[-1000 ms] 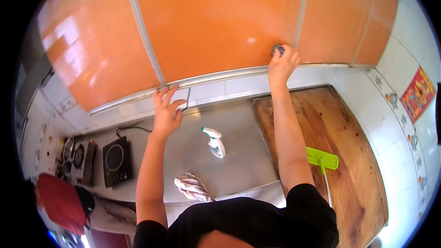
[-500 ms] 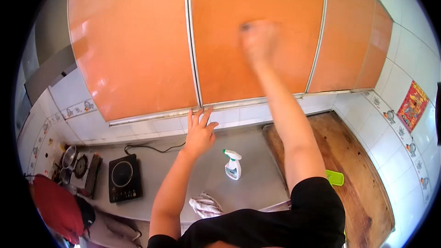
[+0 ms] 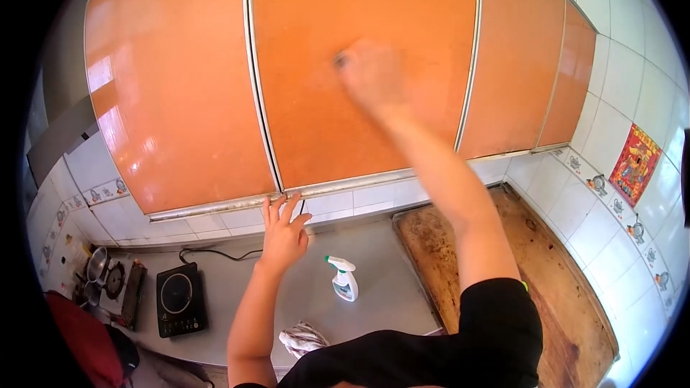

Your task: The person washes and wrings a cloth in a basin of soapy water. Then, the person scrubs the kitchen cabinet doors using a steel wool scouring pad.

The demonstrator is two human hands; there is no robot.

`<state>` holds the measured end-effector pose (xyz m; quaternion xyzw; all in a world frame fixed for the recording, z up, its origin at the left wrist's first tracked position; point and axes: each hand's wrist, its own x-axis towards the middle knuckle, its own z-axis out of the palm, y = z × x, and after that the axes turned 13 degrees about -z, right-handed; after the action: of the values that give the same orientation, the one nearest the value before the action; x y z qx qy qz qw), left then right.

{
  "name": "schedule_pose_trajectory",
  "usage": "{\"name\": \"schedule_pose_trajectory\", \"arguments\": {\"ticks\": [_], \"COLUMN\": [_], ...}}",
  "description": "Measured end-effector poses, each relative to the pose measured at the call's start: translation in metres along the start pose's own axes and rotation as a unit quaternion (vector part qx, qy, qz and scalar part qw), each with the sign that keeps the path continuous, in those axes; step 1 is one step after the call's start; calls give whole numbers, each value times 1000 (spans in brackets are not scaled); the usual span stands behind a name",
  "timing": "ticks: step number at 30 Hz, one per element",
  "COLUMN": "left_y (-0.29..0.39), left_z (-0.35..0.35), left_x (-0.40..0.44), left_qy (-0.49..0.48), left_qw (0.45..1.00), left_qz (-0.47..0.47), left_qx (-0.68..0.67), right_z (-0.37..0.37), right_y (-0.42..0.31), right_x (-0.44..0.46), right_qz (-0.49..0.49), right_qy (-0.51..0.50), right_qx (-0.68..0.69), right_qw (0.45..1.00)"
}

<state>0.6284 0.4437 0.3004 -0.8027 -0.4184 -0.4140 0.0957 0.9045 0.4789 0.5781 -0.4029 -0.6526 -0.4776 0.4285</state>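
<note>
My right hand [image 3: 372, 75], smeared by motion, is closed on a small dark scrubber [image 3: 341, 60] against the middle orange cabinet door [image 3: 309, 129]. My left hand [image 3: 285, 233] has its fingers spread, with the tips at the metal bottom edge of the cabinet [image 3: 323, 187], and holds nothing. Below and to the right of it, a white spray bottle with a green nozzle [image 3: 345, 282] stands on the grey counter [image 3: 381, 259]. A crumpled striped cloth [image 3: 302, 338] lies near the counter's front edge.
A black induction cooker [image 3: 180, 300] and a gas stove [image 3: 118, 287] are at the left. A person in red [image 3: 83, 338] is at the lower left. A stained wooden board [image 3: 553, 302] covers the right side, beside a tiled wall with a red poster [image 3: 635, 165].
My right hand has moved up and to the left across the middle door with the scrubber. My left hand remains at the cabinet's bottom edge. The view has shifted, and the green mop head is now mostly hidden.
</note>
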Motion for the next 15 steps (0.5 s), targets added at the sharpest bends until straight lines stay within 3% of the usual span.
{"name": "schedule_pose_trajectory", "arguments": {"ticks": [1,2,4,6,7,10,11,12,15], "left_y": [2,4,8,7,4,6,7,9,11], "left_z": [-1,0,1,-1,1,-1,-3,-4,0], "left_x": [1,1,-1,-1,-1,0,-1,-1,0], "left_qy": [2,5,9,8,8,3,3,4,14], "left_qw": [1000,1000,1000,1000,1000,1000,1000,1000,1000], "left_qz": [-2,-7,-18,-19,-13,-16,-16,-18,-19], "left_qx": [2,1,-1,-1,6,0,2,2,-6], "right_z": [-4,3,-7,4,27,25,1,-34,-6], "right_y": [6,47,59,23,0,-10,8,27,61], "right_x": [-2,-6,-2,-3,-6,-15,-14,-12,-35], "right_qz": [-13,6,49,101,-6,-204,-67,71,27], "right_qy": [-22,117,194,74,111,250,87,-83,189], "right_qx": [28,-19,-37,10,7,-24,25,72,-147], "right_qw": [999,993,979,992,994,946,994,991,970]}}
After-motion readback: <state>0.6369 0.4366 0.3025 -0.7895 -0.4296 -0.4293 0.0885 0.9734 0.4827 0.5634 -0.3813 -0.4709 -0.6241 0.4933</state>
